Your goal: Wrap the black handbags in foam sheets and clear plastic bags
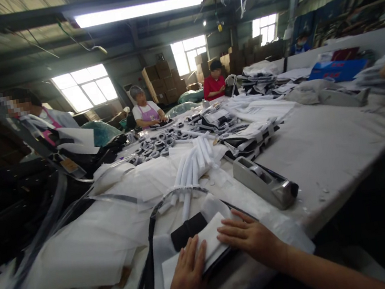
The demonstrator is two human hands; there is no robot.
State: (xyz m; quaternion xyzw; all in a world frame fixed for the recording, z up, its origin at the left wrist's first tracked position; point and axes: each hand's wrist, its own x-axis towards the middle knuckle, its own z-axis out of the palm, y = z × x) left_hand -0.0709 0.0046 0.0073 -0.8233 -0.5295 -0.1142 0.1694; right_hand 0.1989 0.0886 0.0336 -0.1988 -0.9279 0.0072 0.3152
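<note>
A black bag (149, 286) with a long black strap (151, 228) lies on the table in front of me. Across it rests a folded white sheet (209, 233), and a black padded piece (188, 229) shows just behind that sheet. My left hand (189, 274) lies on the near left part of the sheet, fingers stretched out. Flat on its right end is my right hand (248, 236), the fingers spread a little. Neither hand grips anything. Part of the bag is hidden under the sheet and my hands.
Right of the bag stands a grey tape dispenser (265, 182). White foam tubes (191, 169) lie beyond the bag, white sheets (91, 241) to the left. Farther off are grey rings (159, 144), stacked bags (249, 138) and a blue box (337, 70). Several people sit or stand around the table.
</note>
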